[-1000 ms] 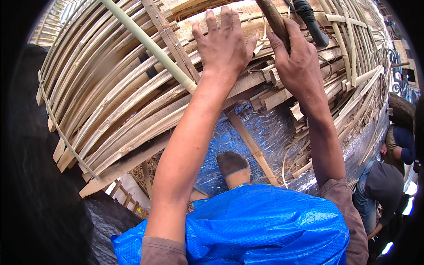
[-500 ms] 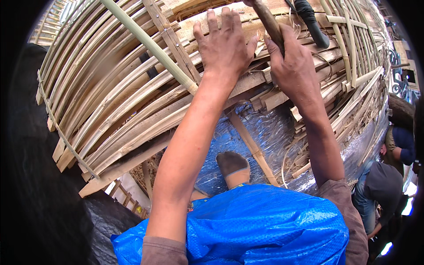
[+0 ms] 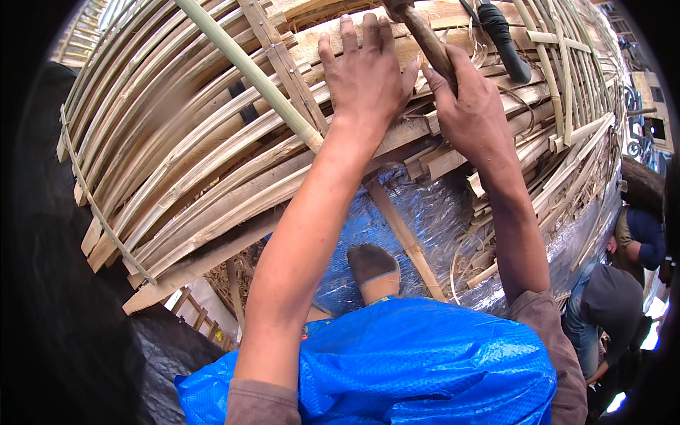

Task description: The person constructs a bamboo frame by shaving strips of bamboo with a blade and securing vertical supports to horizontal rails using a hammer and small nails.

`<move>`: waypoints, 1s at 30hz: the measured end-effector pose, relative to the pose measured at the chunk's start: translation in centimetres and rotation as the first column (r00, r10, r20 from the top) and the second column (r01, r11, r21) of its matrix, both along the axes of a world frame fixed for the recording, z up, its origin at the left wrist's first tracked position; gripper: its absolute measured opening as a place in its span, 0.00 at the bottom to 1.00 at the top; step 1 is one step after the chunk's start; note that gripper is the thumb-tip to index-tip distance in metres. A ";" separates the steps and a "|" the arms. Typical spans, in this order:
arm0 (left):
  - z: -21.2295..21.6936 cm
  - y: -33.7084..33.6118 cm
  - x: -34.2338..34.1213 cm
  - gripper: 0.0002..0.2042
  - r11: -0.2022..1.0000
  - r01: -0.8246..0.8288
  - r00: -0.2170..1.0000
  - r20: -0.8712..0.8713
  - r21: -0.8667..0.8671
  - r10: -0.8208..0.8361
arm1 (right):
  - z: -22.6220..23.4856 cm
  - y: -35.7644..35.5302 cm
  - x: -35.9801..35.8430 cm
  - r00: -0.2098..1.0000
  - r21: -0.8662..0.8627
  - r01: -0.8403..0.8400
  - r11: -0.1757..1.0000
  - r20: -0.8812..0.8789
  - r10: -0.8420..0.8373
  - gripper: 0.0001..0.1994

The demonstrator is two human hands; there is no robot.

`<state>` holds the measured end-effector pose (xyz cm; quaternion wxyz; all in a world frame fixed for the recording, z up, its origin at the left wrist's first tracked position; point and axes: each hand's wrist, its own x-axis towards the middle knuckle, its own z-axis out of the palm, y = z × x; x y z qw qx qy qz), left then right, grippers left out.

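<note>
My left hand lies palm down with its fingers spread on a pale wooden board at the top of the view. Beside it, my right hand is wrapped round the wooden handle of a hammer. The dark hammer head is partly cut off at the upper edge, just beyond my left fingertips. To the left, long bamboo slats lie side by side under a narrow nailed strip. A green bamboo pole slants over them, its lower end by my left wrist.
A tool handle wrapped in black rests on the wood right of the hammer. Bamboo latticework stands at upper right. Below are silvery sheeting with shavings, a blue tarp over my lap, and my foot. Another person crouches at right.
The hammer has come slightly lower in view, so its head now shows at the upper edge. My left hand stays spread on the wood, and my right grip is kept.
</note>
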<state>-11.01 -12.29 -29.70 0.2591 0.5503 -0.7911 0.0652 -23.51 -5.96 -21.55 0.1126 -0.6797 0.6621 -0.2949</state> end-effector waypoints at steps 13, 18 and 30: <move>-0.1 -0.1 0.2 0.36 1.000 -0.014 1.000 0.007 -0.026 0.014 | 1.5 0.2 0.5 0.994 -0.035 0.059 0.998 0.090 -0.055 0.10; 0.0 -0.1 -0.2 0.36 0.999 -0.006 1.000 0.012 -0.035 0.006 | -1.6 0.5 -0.1 0.999 -0.021 0.010 1.000 -0.043 -0.011 0.11; 0.0 0.0 -0.1 0.35 1.000 -0.009 1.000 0.014 -0.010 0.009 | -0.5 0.5 0.0 0.999 -0.020 0.018 1.000 0.046 -0.017 0.12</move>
